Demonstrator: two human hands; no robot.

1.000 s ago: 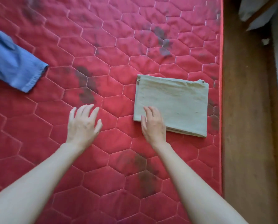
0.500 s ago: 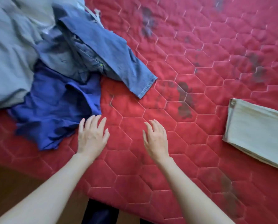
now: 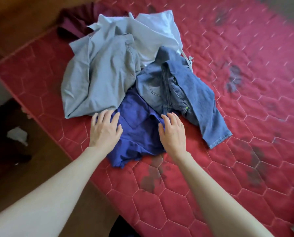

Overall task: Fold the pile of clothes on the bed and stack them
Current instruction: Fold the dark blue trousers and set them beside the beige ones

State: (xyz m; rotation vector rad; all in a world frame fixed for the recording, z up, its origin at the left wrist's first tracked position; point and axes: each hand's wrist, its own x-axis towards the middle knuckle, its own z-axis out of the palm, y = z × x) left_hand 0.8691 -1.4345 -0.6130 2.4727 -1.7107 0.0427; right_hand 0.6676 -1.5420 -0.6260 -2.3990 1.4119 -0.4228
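Note:
A loose pile of clothes lies on the red quilted mattress [image 3: 228, 168]. Nearest me is a crumpled violet-blue garment [image 3: 137, 134]. Blue jeans [image 3: 182, 93] lie to its right, one leg stretching toward the lower right. A pale grey shirt [image 3: 98, 77] covers the left of the pile, a white garment [image 3: 153, 35] lies behind, and a dark maroon piece [image 3: 74, 21] sits at the far corner. My left hand [image 3: 105, 130] is spread over the violet-blue garment's left edge. My right hand [image 3: 172, 132] hovers at its right edge, fingers apart. Neither hand grips anything.
The mattress corner and its left edge run diagonally past my left arm, with brown wooden floor [image 3: 40, 168] beyond. A crumpled white scrap [image 3: 17, 135] lies on a dark patch of floor. The folded cloth's edge shows at the far lower right.
The view has swung left from the folded beige cloth to the pile. Both hands have travelled with it and now sit at the violet-blue garment.

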